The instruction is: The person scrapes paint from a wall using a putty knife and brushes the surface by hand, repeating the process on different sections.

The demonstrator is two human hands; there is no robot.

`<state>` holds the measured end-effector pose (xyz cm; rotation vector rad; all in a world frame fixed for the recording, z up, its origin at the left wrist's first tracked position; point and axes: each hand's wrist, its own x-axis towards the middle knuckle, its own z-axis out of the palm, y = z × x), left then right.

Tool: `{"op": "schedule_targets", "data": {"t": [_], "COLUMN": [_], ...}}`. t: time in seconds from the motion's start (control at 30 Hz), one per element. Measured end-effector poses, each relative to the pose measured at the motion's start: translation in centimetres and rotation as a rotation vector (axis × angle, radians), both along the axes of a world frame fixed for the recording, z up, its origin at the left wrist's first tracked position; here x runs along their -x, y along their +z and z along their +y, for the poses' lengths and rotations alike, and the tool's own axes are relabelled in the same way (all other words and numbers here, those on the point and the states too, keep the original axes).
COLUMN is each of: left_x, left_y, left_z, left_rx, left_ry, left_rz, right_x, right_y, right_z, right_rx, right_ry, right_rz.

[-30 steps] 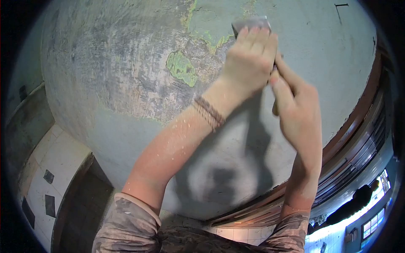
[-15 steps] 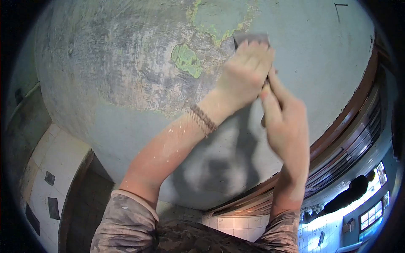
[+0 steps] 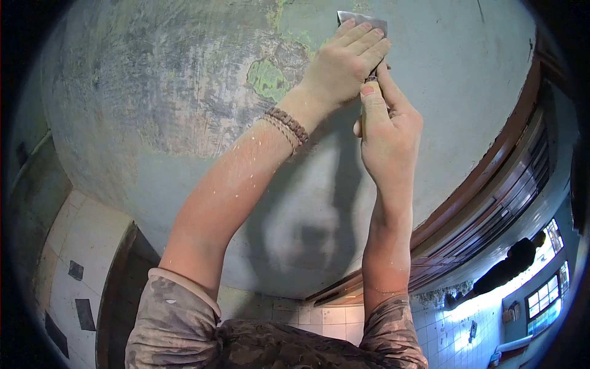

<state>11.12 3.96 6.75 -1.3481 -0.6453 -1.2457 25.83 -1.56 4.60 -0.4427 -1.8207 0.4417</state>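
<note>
A scraper with a wide metal blade [image 3: 364,22] lies against the painted wall [image 3: 455,80] near the top of the view. My right hand [image 3: 390,120] is wrapped round its handle, thumb along it. The fingers of my left hand [image 3: 347,61] lie spread flat on the blade, pressing it to the wall. To the left the wall is stripped to rough grey plaster [image 3: 184,86], with a green patch [image 3: 267,80] of old paint. A braided bracelet [image 3: 287,126] circles my left wrist.
A brown frame with bars [image 3: 479,215] runs along the right. Beyond it, a person in dark clothes [image 3: 513,264] is near bright windows [image 3: 544,298]. At lower left is a tiled surface [image 3: 86,246] with dark pieces beside a dark opening [image 3: 129,289].
Both hands and the scraper have moved up the wall and slightly left. The blade shows more clearly now, and my left fingers are more spread.
</note>
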Motion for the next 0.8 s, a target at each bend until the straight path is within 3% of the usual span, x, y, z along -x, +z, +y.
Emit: {"op": "schedule_targets", "data": {"t": [0.07,0.13,0.17,0.23,0.37,0.43,0.5,0.53,0.7,0.8], "left_x": [-0.1,-1.0,-1.0,-1.1,0.4,0.2,-0.2,-0.3,0.6,0.2], "left_y": [-1.1,-4.9,-5.5,-5.7,-1.6,-2.6,-5.7,-6.8,-2.2,-5.6], "left_z": [-0.3,-0.5,-0.3,-0.5,-0.5,-0.4,-0.6,-0.5,-0.6,-0.5], "left_rx": [-0.014,0.08,0.079,0.065,0.053,0.066,0.08,0.095,0.042,0.071], "left_ry": [-0.025,-0.05,-0.052,-0.074,-0.073,-0.087,-0.092,-0.094,-0.083,-0.122], "left_rz": [-0.001,-0.051,-0.054,-0.015,0.065,0.006,-0.005,-0.019,0.033,-0.012], "right_x": [-0.4,-2.1,-1.8,-0.4,0.7,0.3,0.1,0.6,1.8,1.1], "right_y": [-0.5,-3.0,-4.2,-5.9,-2.5,-3.3,-5.9,-7.0,-3.4,-5.5], "right_z": [-0.7,-1.9,-1.7,-1.7,-0.3,-1.0,-1.7,-1.9,-2.0,-2.4], "right_rx": [0.048,0.397,0.397,0.552,0.611,0.637,0.574,0.631,0.547,0.308], "right_ry": [0.043,0.386,0.384,0.659,1.017,0.985,0.693,0.702,0.655,0.395], "right_rz": [0.015,0.014,0.011,0.335,0.413,0.397,0.314,0.367,0.39,0.168]}}
